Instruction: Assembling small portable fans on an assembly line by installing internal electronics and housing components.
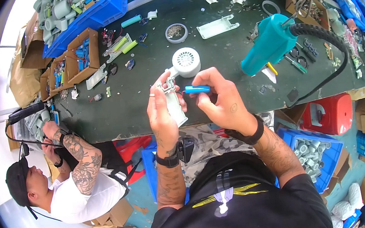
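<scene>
My left hand (162, 109) is closed around the pale handle (174, 108) of a small handheld fan, above the table's near edge. The handle's hollow side faces up, and the round white fan head (186, 61) with its slotted grille points away from me. Between thumb and fingers, my right hand (225, 98) pinches a blue cylindrical battery (197, 89) just to the right of the handle. A thin dark wire seems to run from the battery toward the handle; its far end is hidden by my left fingers.
A teal power tool (264, 44) with a black coiled cord is right of the fan. Beyond lie a pale handle cover (217, 27) and a ring of screws (176, 33). Battery boxes (81, 55) and a blue crate (95, 16) stand left, where a co-worker (76, 171) sits.
</scene>
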### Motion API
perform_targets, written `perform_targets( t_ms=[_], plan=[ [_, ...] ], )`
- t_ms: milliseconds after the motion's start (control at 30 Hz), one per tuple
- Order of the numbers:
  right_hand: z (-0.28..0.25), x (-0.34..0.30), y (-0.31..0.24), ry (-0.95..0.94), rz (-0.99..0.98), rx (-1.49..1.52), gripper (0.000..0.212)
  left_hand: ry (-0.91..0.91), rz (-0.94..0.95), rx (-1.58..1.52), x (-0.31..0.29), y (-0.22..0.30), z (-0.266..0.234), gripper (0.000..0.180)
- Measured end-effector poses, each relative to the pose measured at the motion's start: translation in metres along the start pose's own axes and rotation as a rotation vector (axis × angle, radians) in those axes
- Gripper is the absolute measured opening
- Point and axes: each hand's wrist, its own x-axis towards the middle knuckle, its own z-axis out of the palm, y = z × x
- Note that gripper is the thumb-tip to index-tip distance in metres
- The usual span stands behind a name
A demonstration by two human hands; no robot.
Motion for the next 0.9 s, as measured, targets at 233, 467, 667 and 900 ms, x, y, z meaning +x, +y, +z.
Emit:
perform_targets(
  t_ms=[233,467,667,900],
  plan=[
    [0.006,0.005,-0.008,-0.093,-0.143,-0.257,0.025,-0.071,0.148,0.334,-0.006,-0.008,-0.002,0.054],
    [0.012,0.005,-0.002,-0.014,-0.321,-0.468,0.025,-0.110,0.237,0.528,-0.006,-0.005,0.005,0.052],
    [0.013,0.001,-0.005,0.045,-0.390,-0.480,0.023,-0.125,0.241,0.567,-0.005,0.000,0.007,0.052],
    [0.016,0.000,0.000,0.048,-0.395,-0.499,0.025,-0.134,0.261,0.619,-0.005,0.001,0.007,0.051]
  ],
)
